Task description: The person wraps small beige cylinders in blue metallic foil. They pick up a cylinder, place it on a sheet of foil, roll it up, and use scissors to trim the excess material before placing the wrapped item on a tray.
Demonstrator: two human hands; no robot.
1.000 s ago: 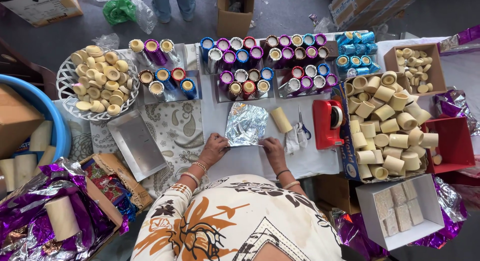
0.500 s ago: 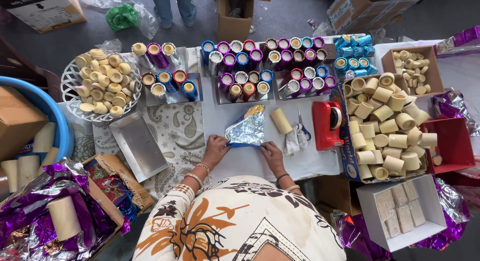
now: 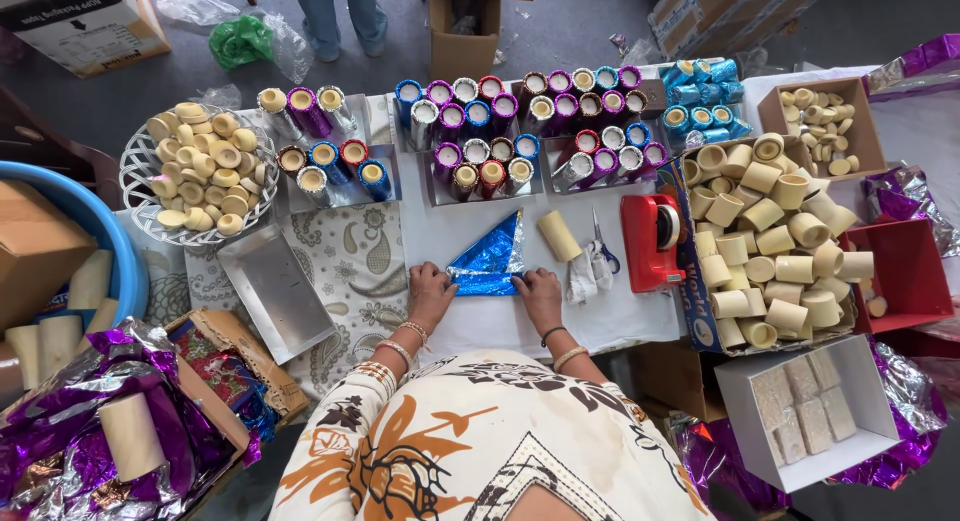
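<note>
Blue foil [image 3: 492,261] lies folded into a triangle at the near edge of the table [image 3: 620,321], and both hands press it flat. The left hand [image 3: 430,289] has its fingers spread on the foil's left corner; the right hand [image 3: 540,289] pins the right corner with its fingertips. Neither hand closes around anything; they only bear down on the sheet.

Just right of the foil lie a bare cream tube [image 3: 558,235], a pair of scissors [image 3: 598,243] and a red tape dispenser [image 3: 652,241]. Rows of foil-wrapped tubes [image 3: 520,131] stand in trays along the far edge.

To my eye the foil could tear or crease crookedly if one hand slides while the other holds, since thin foil gives way easily. The loose tube might roll off if nudged.

A cardboard box [image 3: 85,26] with a white printed label sits on the floor at the far left corner. A blue printed carton [image 3: 700,321] at the right edge holds more bare tubes [image 3: 770,241], beside a red box [image 3: 905,276] and a white box [image 3: 815,461] of pale blocks.
</note>
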